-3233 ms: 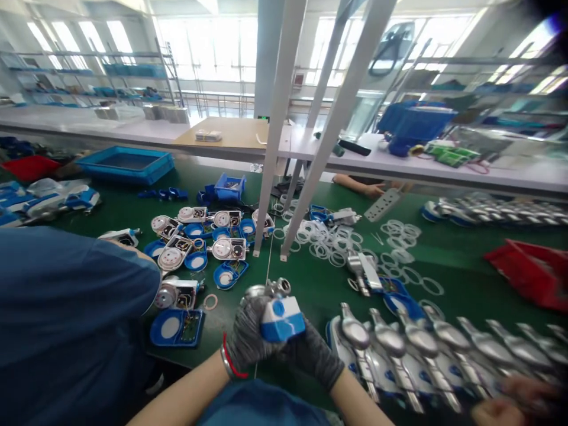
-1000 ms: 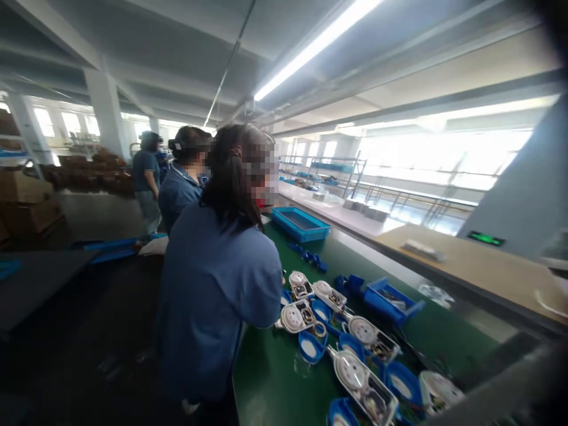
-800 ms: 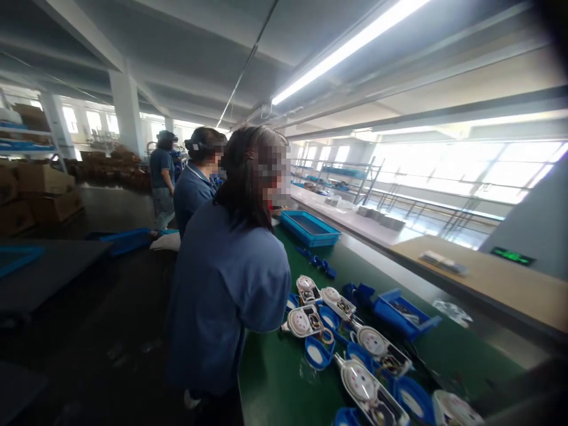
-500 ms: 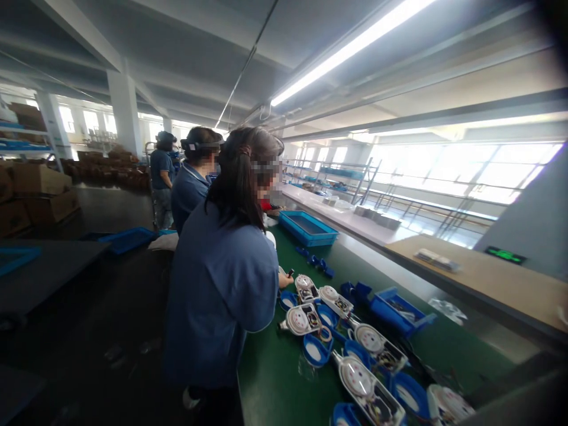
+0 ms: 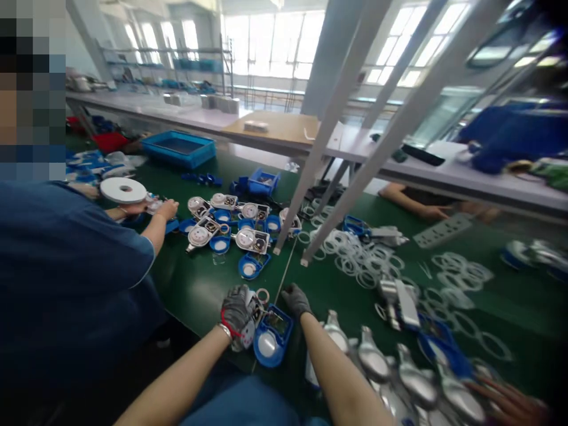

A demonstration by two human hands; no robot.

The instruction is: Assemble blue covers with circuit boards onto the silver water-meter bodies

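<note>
At the near edge of the green counter, the left hand, in a grey glove with a red band at the wrist, grasps a white housing, its fingers curled over the top. The housing sits tilted beside an open blue cover, which lies inner side up with a white disc in its rounded end. A tan ring lies just beyond the pair.

The gloved right hand is to the right of the blue cover, apart from it, fingers bent; whether it grips anything cannot be told.

Rightward along the same near edge, silver-bodied units stand in a row. Farther in from that edge lie loose white rings, and left of them a cluster of opened housings. Toward the counter's far edge is a blue tray. On the counter's left side, a co-worker's hands are near a white reel.
</note>
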